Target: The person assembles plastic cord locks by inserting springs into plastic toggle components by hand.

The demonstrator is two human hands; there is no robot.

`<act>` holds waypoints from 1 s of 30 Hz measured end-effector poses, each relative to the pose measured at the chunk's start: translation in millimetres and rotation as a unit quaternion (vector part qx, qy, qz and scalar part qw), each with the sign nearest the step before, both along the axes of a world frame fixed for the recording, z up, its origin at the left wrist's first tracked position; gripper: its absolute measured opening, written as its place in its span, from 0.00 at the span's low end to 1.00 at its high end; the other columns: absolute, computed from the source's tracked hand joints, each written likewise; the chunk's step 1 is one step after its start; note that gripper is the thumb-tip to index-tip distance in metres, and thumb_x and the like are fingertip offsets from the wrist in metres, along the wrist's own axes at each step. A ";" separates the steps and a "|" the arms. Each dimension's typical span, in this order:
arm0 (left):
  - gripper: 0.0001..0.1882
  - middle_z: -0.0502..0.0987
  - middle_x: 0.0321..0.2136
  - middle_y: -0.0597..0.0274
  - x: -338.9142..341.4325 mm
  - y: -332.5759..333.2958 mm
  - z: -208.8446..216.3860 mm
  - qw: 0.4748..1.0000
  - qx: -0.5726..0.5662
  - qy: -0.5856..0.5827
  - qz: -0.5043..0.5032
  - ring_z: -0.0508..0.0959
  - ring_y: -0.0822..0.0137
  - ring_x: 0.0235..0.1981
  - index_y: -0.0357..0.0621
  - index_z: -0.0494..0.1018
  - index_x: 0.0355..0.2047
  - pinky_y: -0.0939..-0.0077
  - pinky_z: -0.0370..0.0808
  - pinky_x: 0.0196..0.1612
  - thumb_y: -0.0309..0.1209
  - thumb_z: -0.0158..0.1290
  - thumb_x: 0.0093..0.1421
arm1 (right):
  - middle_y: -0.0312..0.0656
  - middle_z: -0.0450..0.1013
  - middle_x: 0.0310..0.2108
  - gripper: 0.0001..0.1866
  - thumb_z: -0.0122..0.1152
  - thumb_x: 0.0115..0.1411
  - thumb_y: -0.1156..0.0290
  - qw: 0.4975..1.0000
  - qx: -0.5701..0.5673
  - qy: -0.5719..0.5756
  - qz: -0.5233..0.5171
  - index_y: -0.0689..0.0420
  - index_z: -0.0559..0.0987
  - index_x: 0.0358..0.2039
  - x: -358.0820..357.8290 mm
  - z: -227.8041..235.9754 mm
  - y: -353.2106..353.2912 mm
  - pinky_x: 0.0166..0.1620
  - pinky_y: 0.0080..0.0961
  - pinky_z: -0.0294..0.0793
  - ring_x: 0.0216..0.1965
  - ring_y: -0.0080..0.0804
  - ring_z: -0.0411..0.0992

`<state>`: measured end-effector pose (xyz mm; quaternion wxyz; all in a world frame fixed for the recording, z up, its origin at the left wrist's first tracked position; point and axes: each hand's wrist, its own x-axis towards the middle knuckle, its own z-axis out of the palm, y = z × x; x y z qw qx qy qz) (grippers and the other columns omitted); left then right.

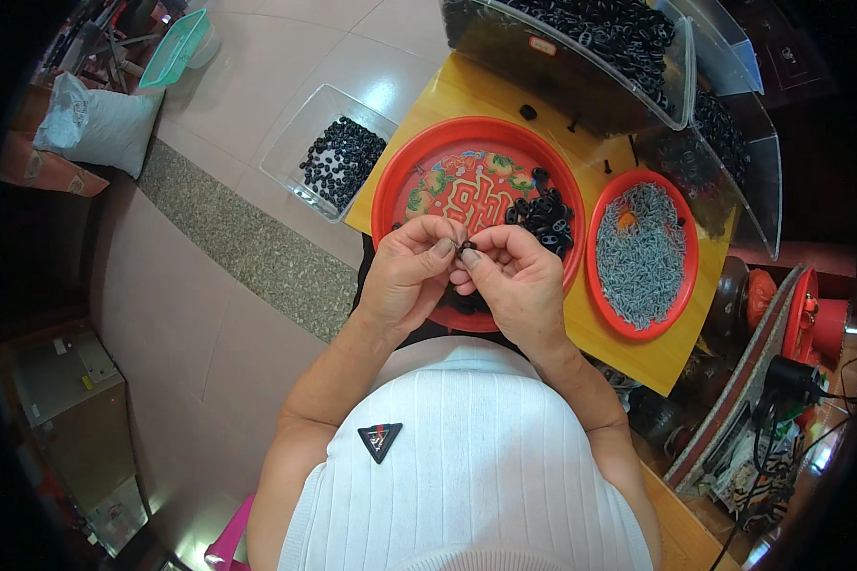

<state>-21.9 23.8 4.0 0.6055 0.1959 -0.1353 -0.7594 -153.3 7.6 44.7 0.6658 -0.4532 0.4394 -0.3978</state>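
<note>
Over the large round red tray [388, 181], my left hand [411, 271] and my right hand [522, 281] meet fingertip to fingertip. Between them is a small black plastic part [466, 247], pinched by the thumb and finger of my right hand. My left thumb and forefinger are pressed together at its left side; whatever they hold is too small and covered to name. A heap of black oval plastic parts [549, 221] lies at the tray's right side, and more dark parts show below my hands. To the right, a smaller red oval tray [595, 249] holds many grey screws [641, 262].
The trays rest on a yellow wooden table [638, 366]. Clear bins [581, 90] full of black parts stand at its far right. A clear box [286, 152] with small black pieces sits on the floor to the left. Cables [762, 428] and clutter crowd the right side.
</note>
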 end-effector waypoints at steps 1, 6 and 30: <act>0.04 0.69 0.32 0.62 -0.3 0.1 -0.1 1.000 0.000 0.000 0.000 0.71 0.72 0.30 0.39 0.69 0.31 0.77 0.71 0.31 0.24 0.50 0.54 | 0.37 0.71 0.24 0.04 0.51 0.54 0.81 1.000 0.000 0.005 -0.002 0.65 0.70 0.32 0.0 -0.5 0.0 0.28 0.13 0.72 0.25 0.18 0.71; 0.04 0.70 0.29 0.62 -5.4 2.3 -2.3 0.994 -0.029 -0.091 0.061 0.71 0.73 0.30 0.36 0.69 0.31 0.81 0.70 0.31 0.21 0.49 0.54 | 0.37 0.71 0.23 0.04 0.52 0.54 0.80 1.000 0.002 0.019 -0.007 0.65 0.71 0.31 -0.7 -0.2 0.9 0.27 0.13 0.72 0.25 0.18 0.71; 0.09 0.71 0.25 0.60 53.8 -10.5 18.1 0.530 -0.258 -0.803 0.088 0.69 0.60 0.30 0.40 0.73 0.25 0.70 0.65 0.33 0.17 0.54 0.40 | 0.41 0.71 0.25 0.04 0.52 0.54 0.80 0.998 -0.025 0.015 -0.047 0.65 0.70 0.31 -41.7 -10.5 -10.0 0.28 0.15 0.74 0.24 0.22 0.72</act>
